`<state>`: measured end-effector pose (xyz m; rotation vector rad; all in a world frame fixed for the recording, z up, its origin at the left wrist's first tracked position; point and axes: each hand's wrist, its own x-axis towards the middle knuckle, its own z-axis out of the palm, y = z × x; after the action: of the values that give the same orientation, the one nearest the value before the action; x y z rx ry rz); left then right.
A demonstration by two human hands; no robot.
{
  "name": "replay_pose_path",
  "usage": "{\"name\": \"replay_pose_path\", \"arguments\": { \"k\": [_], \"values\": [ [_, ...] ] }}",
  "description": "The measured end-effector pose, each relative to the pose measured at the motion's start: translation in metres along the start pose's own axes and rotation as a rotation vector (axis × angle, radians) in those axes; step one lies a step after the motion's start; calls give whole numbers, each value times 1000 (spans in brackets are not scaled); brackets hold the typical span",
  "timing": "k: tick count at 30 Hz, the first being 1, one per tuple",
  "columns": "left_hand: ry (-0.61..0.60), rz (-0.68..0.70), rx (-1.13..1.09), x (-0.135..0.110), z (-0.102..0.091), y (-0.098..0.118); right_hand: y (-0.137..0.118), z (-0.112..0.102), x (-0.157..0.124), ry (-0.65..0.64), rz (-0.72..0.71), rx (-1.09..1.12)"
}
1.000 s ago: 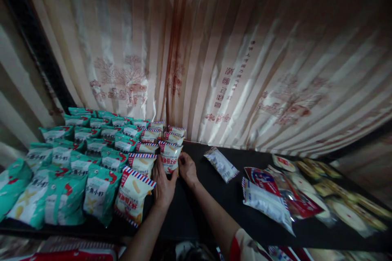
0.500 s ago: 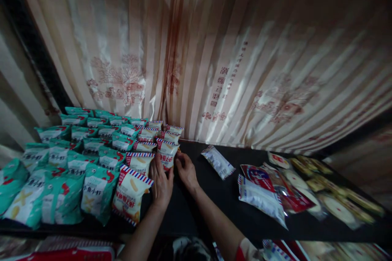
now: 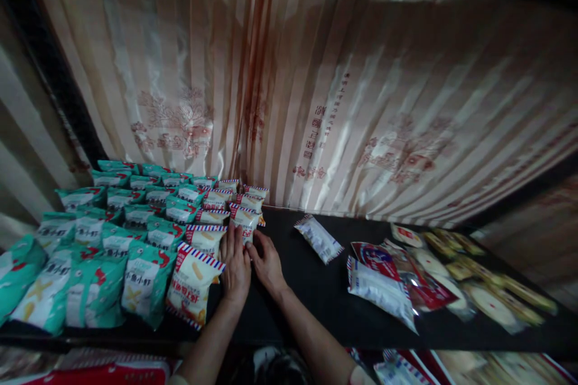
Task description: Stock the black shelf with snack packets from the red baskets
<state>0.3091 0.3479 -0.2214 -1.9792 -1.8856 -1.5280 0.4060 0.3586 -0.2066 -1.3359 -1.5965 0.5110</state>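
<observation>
Both my hands rest side by side on a dark shelf point(image 3: 316, 307), just in front of a cream snack packet with a red-and-blue striped edge point(image 3: 244, 220). My left hand point(image 3: 235, 266) lies flat with fingers straight, touching the packet's lower left edge. The fingers of my right hand point(image 3: 266, 261) reach the packet's lower right corner. Neither hand wraps around it. More cream striped packets stand in a row: one large at the front point(image 3: 192, 284), one behind it point(image 3: 204, 239). Several teal packets point(image 3: 97, 292) fill the shelf's left side.
A lone silvery white packet point(image 3: 318, 238) lies flat mid-shelf. At the right is a loose heap of red, white and clear packets point(image 3: 392, 280) and round biscuits in wrappers point(image 3: 492, 304). A pleated beige curtain point(image 3: 343, 90) hangs behind. More goods show on the level below.
Both hands slid slightly down and towards me from the striped packet, which now stands in the row; the right hand shifted from its side to its lower corner. The view tilted a little.
</observation>
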Motion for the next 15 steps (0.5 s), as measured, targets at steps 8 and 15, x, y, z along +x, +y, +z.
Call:
{"name": "replay_pose_path", "arguments": {
  "k": [8, 15],
  "values": [
    [19, 97, 81, -1, -4, 7, -13, -24, -10, 42, 30, -27],
    [-1, 207, 19, 0, -9, 11, -14, -87, -46, 118, 84, -120]
  ]
}}
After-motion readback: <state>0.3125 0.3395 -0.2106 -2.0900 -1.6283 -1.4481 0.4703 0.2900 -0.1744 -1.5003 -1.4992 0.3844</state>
